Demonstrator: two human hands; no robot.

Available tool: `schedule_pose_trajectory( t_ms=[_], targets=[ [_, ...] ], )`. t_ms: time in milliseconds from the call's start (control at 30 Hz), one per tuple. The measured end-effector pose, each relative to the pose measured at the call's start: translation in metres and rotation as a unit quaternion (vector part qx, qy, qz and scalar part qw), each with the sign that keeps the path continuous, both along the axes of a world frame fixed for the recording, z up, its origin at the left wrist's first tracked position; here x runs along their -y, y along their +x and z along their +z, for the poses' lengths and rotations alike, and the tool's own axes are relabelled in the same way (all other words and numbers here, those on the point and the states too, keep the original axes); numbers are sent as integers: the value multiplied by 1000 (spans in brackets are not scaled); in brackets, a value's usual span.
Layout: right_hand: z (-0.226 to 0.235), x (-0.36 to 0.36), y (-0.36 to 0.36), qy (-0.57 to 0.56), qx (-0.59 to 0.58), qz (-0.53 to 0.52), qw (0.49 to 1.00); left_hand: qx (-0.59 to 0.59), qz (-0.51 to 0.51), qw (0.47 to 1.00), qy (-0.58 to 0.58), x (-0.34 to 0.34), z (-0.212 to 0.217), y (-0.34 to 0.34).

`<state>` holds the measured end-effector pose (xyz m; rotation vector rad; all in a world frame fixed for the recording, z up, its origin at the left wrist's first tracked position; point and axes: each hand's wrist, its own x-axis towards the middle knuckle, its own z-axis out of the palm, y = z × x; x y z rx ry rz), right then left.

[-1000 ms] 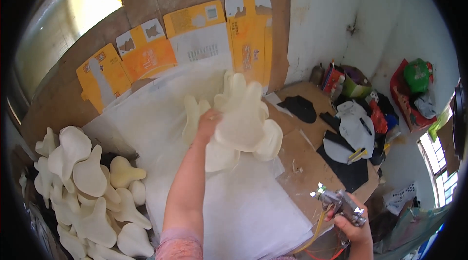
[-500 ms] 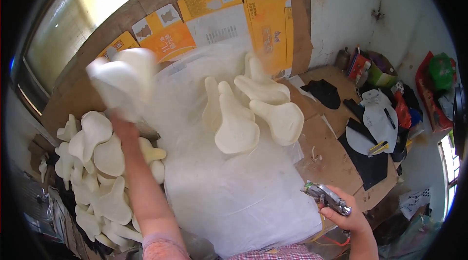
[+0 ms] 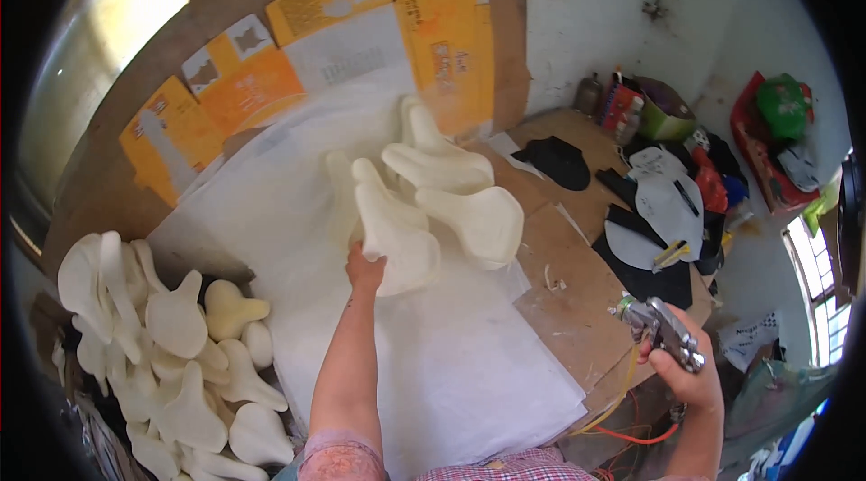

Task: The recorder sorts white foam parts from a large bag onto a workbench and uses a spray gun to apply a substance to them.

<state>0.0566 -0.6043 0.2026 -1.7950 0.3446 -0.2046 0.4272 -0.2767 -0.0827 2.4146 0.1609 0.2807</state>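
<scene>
Several cream foam bicycle saddle pads lie together on a white sheet (image 3: 433, 364). My left hand (image 3: 365, 271) grips the left edge of the front saddle pad (image 3: 397, 233), its thumb on top; some fingers are hidden behind the edge. Another saddle pad (image 3: 341, 197) sits partly covered behind that one. To the right are a saddle pad (image 3: 483, 221) with a broad rounded end and a further saddle pad (image 3: 442, 165) behind it. Off to the right, my right hand (image 3: 690, 368) is closed round a metal spray gun (image 3: 663, 332), its nozzle pointing up and left.
A heap of saddle pads (image 3: 194, 404) stands at the left. On the brown board (image 3: 559, 256) at right lie black pieces (image 3: 555, 163), white templates (image 3: 667, 201) and a yellow cutter (image 3: 671, 254). An orange hose (image 3: 636, 438) hangs below the spray gun. Flattened yellow cartons (image 3: 446, 57) cover the back.
My left hand has come from the left, where it held blurred saddle pads above the heap, to the front pad on the sheet. The spray gun has shifted right and up; the view has turned.
</scene>
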Motion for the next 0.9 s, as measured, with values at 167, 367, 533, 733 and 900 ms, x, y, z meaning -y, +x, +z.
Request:
schedule_pose_trajectory(
  t_ms=[167,367,533,733,900],
  targets=[
    [4,25,21,3,-70,25,997,-123,-53,981,-139,-23,7,-8],
    [17,30,35,45,60,54,996,-93,107,861,-488,-31,28,-54],
    [-12,52,25,30,-31,38,998,-132,-87,760,-630,50,24,-40],
    [-45,35,-3,88,-8,37,995,-202,-133,882,-406,186,-6,-41],
    [-52,21,-6,89,-23,50,995,-187,-110,776,-592,148,51,-80]
  ],
)
